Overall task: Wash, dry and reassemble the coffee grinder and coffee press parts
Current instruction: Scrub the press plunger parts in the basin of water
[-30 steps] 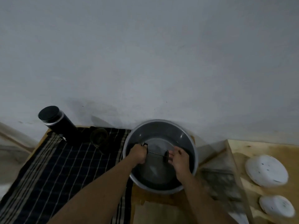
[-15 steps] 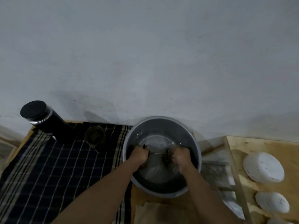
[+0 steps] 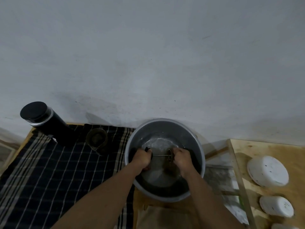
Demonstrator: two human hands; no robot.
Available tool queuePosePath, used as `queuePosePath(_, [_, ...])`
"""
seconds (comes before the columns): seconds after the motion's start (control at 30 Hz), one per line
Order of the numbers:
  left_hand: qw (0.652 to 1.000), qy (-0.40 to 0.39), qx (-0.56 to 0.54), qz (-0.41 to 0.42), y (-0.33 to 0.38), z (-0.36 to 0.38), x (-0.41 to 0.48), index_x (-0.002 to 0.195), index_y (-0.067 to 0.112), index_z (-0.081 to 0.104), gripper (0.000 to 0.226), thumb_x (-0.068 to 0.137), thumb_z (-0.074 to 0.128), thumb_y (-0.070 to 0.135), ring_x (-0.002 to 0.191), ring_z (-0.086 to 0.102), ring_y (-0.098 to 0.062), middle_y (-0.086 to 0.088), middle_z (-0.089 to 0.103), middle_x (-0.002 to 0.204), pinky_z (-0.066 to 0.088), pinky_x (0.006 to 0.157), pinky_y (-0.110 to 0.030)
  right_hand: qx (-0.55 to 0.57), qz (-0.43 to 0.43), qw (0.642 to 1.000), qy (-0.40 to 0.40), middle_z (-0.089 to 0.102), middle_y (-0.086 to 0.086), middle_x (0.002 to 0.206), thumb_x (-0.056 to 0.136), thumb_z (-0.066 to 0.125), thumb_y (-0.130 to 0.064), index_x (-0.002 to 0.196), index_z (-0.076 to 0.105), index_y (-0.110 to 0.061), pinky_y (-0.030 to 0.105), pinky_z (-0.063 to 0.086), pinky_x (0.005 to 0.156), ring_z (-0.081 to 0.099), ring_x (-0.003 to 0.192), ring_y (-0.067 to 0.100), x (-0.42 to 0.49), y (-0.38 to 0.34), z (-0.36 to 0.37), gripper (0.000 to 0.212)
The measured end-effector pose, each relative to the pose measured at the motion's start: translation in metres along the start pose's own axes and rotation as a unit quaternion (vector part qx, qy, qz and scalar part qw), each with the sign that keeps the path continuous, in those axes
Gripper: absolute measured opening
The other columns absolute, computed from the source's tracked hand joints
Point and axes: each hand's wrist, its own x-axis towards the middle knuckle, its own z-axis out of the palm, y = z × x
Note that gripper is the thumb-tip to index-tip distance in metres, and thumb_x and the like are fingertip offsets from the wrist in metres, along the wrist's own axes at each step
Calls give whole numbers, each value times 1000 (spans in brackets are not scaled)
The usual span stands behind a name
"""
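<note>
Most of the desk [image 3: 140, 199] lies under a dark checked cloth [image 3: 49, 171], and at the cloth's right edge stands a grey metal basin [image 3: 165, 120] holding water. A tall black canister [image 3: 42, 119] stands at the cloth's far left corner, with a small glass beaker [image 3: 97, 139] between it and the basin. The press plunger [image 3: 165, 155] lies level across the basin, low over the water, and is gripped at both ends. The left hand [image 3: 142, 158] has its fingers curled round the dark lid end [image 3: 147, 148], and the right hand [image 3: 183, 157] has its fingers closed on the filter disc [image 3: 170, 154]. By its build the plunger should be light and stiff, though the thin rod [image 3: 158, 155] would likely bend if levered, and wet metal tends to slip. The lid end looks the surest hold. The disc is better taken by its rim, since fine mesh dents easily and a frayed edge could nick skin.
</note>
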Motion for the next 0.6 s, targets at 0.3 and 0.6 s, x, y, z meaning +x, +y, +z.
queuePosePath(0.3, [999,10,-28,-13,-1,-1,2,133,4,53,41,109,42,36,74,69,-28,-15,66,93,62,69,-37,1,20,999,45,61,11,78,105,42,-8,89,65,-7,30,47,64,55,70,21,5,4,-1,28])
queuePosePath(0.6, [995,24,-92,-16,1,3,5,136,7,50,38,107,48,32,87,66,-32,-13,60,98,63,72,-44,130,106,986,-10,66,10,76,93,54,-8,84,69,-7,36,54,71,62,68,21,0,18,32,18])
